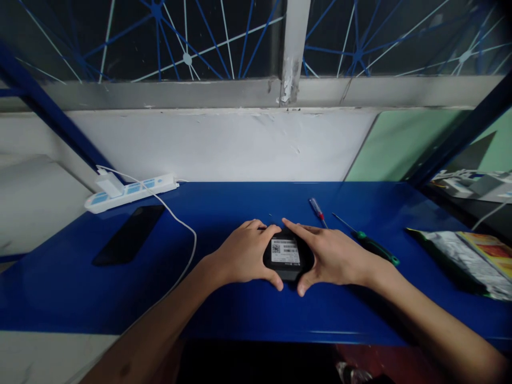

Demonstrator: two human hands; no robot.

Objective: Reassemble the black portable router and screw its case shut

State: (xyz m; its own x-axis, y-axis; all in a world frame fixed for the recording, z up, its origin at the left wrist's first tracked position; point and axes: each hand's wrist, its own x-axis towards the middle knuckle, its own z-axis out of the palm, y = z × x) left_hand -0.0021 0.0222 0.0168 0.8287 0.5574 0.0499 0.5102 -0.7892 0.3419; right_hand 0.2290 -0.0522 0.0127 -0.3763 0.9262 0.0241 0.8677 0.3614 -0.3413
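Note:
A small black device (288, 273) with a white label carrying a QR code and barcodes lies at the middle of the blue table. My left hand (250, 253) grips its left side, thumb at the near edge and fingers over the far edge. On the opposite side my right hand (328, 253) holds it the same way, with the index finger reaching past the far edge. The fingers partly cover the device's sides. Just beyond my right hand are a clear-handled screwdriver (317, 208) with a red band and a green-and-black-handled screwdriver (376, 248).
To the left, a black phone-like slab (130, 234) lies near a white power strip (132, 192) with a charger plugged in. Its white cable (186, 229) runs down beside my left arm. A shiny foil packet (466, 258) is at the right. Blue posts and a wall bound the table (240, 317).

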